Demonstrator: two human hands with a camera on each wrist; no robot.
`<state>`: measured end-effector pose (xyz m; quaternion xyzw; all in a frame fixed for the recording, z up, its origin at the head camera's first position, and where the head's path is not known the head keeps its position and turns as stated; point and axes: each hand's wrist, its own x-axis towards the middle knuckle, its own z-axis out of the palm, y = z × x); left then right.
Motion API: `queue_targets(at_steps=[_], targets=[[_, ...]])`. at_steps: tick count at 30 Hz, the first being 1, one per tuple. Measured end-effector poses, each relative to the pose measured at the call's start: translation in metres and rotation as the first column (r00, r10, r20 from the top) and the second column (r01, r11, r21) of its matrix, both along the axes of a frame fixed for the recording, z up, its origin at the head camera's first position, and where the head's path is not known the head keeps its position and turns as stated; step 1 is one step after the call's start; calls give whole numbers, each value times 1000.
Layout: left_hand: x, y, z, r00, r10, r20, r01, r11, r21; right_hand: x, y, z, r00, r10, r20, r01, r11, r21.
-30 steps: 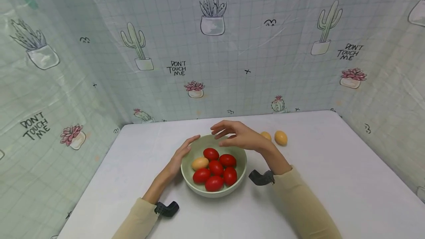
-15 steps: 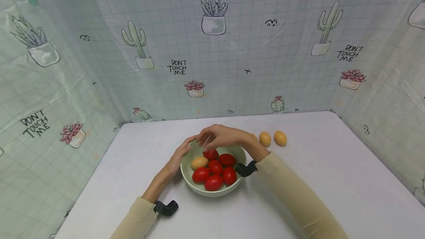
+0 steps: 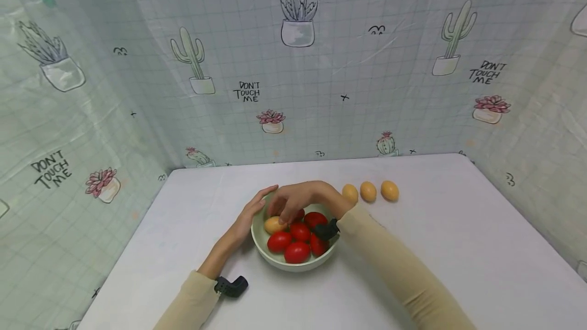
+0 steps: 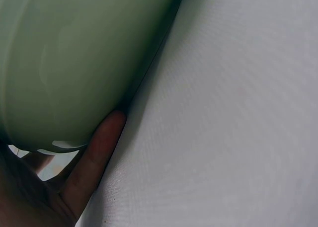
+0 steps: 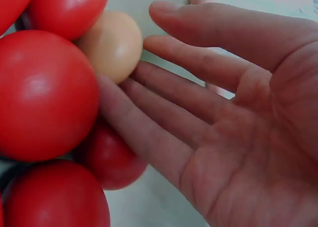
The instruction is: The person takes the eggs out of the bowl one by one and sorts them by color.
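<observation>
A pale green bowl (image 3: 293, 268) holds several red eggs (image 3: 297, 252) and one yellow egg (image 3: 274, 225). Along the bowl's left side lies my left hand (image 3: 244, 220), its fingers stretched toward the far rim; the left wrist view shows a finger (image 4: 102, 147) against the bowl's outer wall, low by the table. My right hand (image 3: 300, 196) reaches down into the bowl over the yellow egg. Seen from the right wrist, its fingertips are right at that egg (image 5: 117, 45), with the fingers nearly straight and the thumb (image 5: 198, 26) held apart.
Three more yellow eggs stand in a row behind the right forearm: one near the wrist (image 3: 350, 193), a middle egg (image 3: 368, 191) and a right-hand egg (image 3: 390, 190). A printed cloth backdrop (image 3: 321, 75) rises behind the white table (image 3: 458, 228).
My right hand has moved left and down into the bowl, to the yellow egg. A third yellow egg on the table has come out from behind the forearm. My left hand stays put.
</observation>
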<state>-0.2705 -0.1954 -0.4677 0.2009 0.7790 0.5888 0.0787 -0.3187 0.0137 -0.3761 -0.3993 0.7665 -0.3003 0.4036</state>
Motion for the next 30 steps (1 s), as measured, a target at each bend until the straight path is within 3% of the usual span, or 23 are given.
queue_targets(at_steps=[4, 12, 20, 30], targets=[[1, 0, 1, 1000, -3, -5, 3, 1000, -2, 3, -7, -3, 995, 53, -84, -50, 998, 37], [3, -1, 2, 1000, -11, 1, 11, 1000, -25, 7, -13, -8, 986, -21, -166, 40, 993, 110], [2, 0, 3, 1000, -14, -2, 14, 1000, -15, 6, -9, -14, 991, -23, -132, 27, 999, 25], [2, 0, 3, 1000, -15, -2, 15, 1000, -18, 4, -3, -16, 988, -1, -153, -12, 996, -87]])
